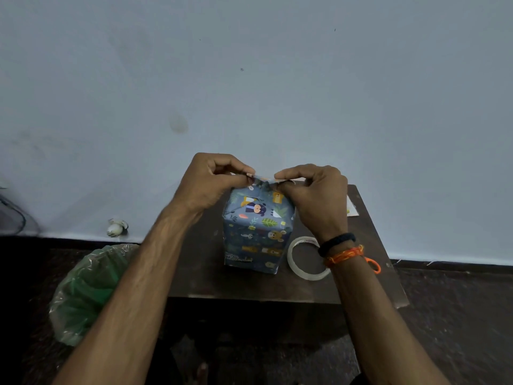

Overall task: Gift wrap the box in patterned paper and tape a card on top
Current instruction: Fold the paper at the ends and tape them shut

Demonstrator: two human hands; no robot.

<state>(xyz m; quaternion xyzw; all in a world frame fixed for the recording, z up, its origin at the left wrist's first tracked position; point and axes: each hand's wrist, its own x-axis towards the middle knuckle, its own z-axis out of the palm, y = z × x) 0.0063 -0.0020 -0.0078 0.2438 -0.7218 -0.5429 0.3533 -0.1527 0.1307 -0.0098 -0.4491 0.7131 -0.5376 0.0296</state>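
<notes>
From the head camera, the box (256, 232) stands upright in the middle of the small dark worktop (249, 284), already covered in blue paper with little animals on it. Both hands are up at the top of the box. The left hand (206, 183) has its fingers curled and pinches something small and thin at the top edge; it may be a bit of tape or a paper flap, but it is too small to tell. The right hand (311, 195) pinches the other end of it, so the grip of each hand is closed on that little piece. I think they hold it stretched between them so it goes down flat and closes the top fold. The tape roll (305, 258) lies flat just beside the box on the right, close by so more tape is easy to reach. A pale card (351, 209) peeks out at the far right edge of the worktop, waiting, mostly hidden behind the right hand. A green bag (83, 290) sits on the floor to the left.
</notes>
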